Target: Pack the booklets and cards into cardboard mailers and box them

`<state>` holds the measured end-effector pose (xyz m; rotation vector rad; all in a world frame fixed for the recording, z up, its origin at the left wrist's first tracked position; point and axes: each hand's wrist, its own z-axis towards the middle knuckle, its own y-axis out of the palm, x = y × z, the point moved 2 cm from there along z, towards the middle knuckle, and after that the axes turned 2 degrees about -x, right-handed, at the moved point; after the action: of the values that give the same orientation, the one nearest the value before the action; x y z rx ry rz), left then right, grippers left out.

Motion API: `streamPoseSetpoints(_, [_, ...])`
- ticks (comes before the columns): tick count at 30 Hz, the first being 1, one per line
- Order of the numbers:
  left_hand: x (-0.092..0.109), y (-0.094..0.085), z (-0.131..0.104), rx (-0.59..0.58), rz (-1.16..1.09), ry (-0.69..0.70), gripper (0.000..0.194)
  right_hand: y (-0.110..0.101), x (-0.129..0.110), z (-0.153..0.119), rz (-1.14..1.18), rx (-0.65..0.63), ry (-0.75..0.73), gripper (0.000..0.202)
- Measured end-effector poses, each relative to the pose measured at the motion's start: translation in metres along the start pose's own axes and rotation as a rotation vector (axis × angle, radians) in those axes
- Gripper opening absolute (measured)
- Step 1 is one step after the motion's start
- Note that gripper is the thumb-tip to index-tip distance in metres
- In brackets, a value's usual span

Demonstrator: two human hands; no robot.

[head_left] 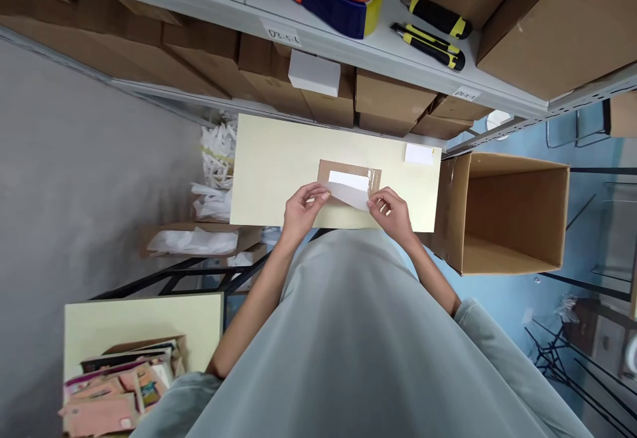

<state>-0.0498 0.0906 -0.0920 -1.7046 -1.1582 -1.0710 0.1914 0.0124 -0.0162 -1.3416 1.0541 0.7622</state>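
Note:
A flat brown cardboard package (325, 170) lies on the pale yellow table (279, 159), with clear tape shining at its right end. On its top is a white rectangle, perhaps a label (350, 178). Over the near side of the package, a thin whitish paper strip (351, 196) stretches between both hands. My left hand (304, 209) pinches the strip's left end, fingers closed. At the other end, my right hand (391, 215) pinches its right corner between thumb and fingertips. Whether the strip touches the package, I cannot tell.
A small white paper stack (419, 154) lies at the table's far right. Beside the table stands an open cardboard box (515, 212). The shelf above holds a tape dispenser (333, 0) and box cutters (438, 16). Pink packets (102, 415) fill a box at lower left.

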Motion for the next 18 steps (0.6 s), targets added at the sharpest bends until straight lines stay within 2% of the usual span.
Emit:
streamPoseSetpoints(4, [-0.006, -0.001, 0.004, -0.022, -0.018, -0.064, 0.052, 0.001, 0.005, 0.002, 0.136, 0.024, 0.115, 0.027])
streamPoseSetpoints(9, [-0.005, -0.006, 0.015, -0.069, 0.039, -0.021, 0.043, 0.0, 0.024, 0.008, 0.147, 0.061, 0.226, 0.032])
streamPoseSetpoints(14, [-0.016, -0.013, 0.052, -0.131, 0.243, 0.07, 0.035, 0.011, 0.071, 0.027, 0.151, 0.08, 0.316, 0.038])
streamPoseSetpoints(18, [-0.033, -0.012, 0.085, -0.203, 0.372, 0.042, 0.025, 0.025, 0.102, 0.043, 0.12, 0.088, 0.377, 0.036])
